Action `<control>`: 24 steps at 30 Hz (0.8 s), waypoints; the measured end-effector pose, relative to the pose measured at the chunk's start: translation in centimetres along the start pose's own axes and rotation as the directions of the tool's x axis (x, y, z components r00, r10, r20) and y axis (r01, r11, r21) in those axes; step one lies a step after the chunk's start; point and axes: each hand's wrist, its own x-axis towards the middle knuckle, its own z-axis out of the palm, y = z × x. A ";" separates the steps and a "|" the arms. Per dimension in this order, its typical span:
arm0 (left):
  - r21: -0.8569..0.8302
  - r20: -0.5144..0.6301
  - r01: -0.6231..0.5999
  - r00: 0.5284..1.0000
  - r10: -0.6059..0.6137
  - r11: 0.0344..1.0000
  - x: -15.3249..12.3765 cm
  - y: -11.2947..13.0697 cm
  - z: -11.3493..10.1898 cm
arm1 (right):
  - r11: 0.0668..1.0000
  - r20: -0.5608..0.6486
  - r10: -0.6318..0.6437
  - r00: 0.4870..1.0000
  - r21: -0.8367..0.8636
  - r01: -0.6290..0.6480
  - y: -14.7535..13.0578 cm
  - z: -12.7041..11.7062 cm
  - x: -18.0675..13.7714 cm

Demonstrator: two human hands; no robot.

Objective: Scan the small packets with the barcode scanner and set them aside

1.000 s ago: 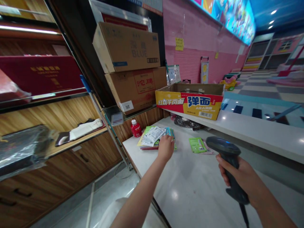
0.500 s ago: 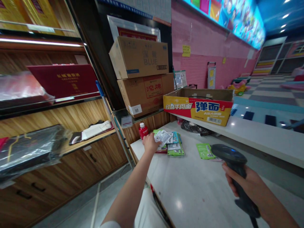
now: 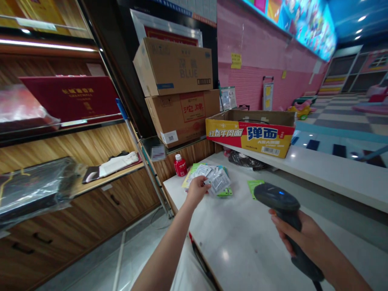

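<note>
Shop table (image 3: 242, 242), packets piled at its far end.
Left hand (image 3: 197, 190) pinches clear sachets (image 3: 216, 180) off the pile (image 3: 197, 171); right hand (image 3: 306, 238) grips the barcode scanner (image 3: 279, 202), nothing under it yet.

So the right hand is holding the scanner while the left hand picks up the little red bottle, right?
Not quite. In the head view the right hand does hold the scanner, but the left hand grips clear packets from the pile. The red bottle stands untouched beside it.
</note>
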 end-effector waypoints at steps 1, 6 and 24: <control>-0.016 0.024 0.011 1.000 -0.011 1.000 -0.5 -0.3 0.4 | 1.000 0.022 -0.004 1.000 -0.029 0.005 0.0 0.3 -0.2; -0.064 0.065 0.046 0.997 -0.042 0.997 -1.8 -1.5 1.4 | 0.991 0.048 -0.027 0.999 -0.133 0.033 -0.6 1.3 -1.1; -0.157 0.063 0.120 0.992 -0.111 0.980 -2.8 -1.5 2.5 | 0.999 0.017 0.033 0.999 0.011 -0.033 -1.2 0.2 -0.2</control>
